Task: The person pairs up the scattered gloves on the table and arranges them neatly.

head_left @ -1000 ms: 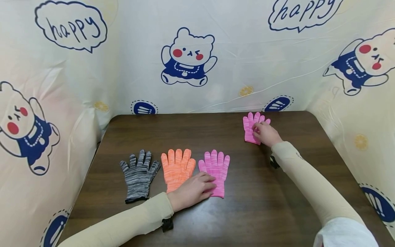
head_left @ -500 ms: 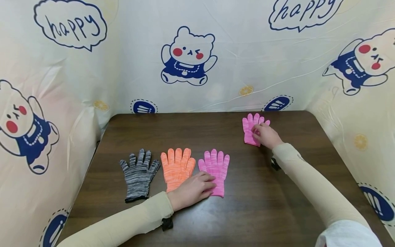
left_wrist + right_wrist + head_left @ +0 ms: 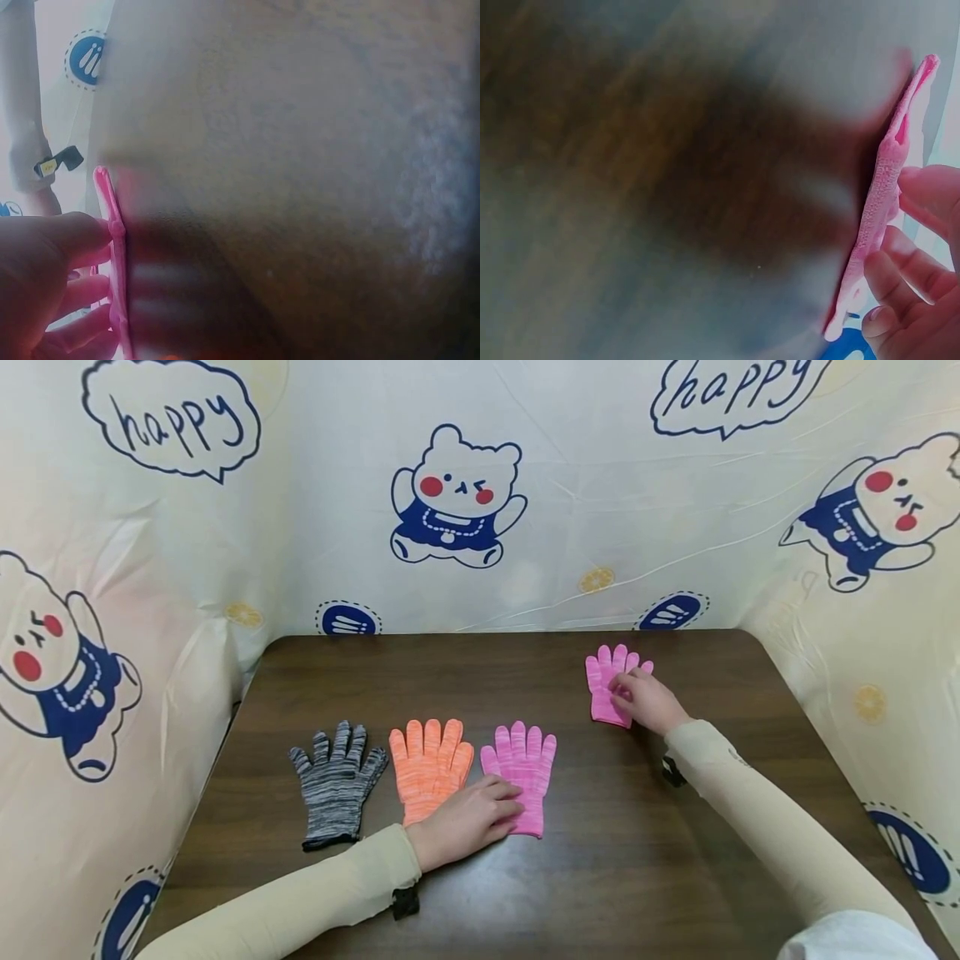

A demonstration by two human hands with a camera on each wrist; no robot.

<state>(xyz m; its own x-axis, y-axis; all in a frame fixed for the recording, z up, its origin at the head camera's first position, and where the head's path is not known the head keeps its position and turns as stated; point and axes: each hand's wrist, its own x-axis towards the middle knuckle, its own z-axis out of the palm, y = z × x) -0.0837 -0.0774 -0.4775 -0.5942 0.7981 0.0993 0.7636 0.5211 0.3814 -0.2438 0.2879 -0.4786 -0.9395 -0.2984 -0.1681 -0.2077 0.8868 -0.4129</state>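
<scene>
In the head view a pink knit glove [image 3: 525, 768] lies flat on the dark wooden table, fingers pointing away from me. My left hand [image 3: 468, 818] rests its fingertips on that glove's left side near the cuff. The left wrist view has the thumb and fingertips of the left hand [image 3: 60, 285] against the thin pink edge. Farther back at the right lies a second pink glove [image 3: 603, 689]. My right hand [image 3: 647, 697] touches its right part, covering some of it. Seen edge-on in the right wrist view, this pink glove [image 3: 877, 199] lies flat under the fingertips.
An orange glove [image 3: 427, 768] lies left of the nearer pink one, its lower corner behind my left hand. Left of that is a grey-black glove [image 3: 335, 789]. A printed cloth [image 3: 585, 502] with bears hangs along the back and sides of the table [image 3: 637, 885].
The far pink glove has slid a little toward me and slightly left under my right hand. My left hand and the other gloves have stayed in place.
</scene>
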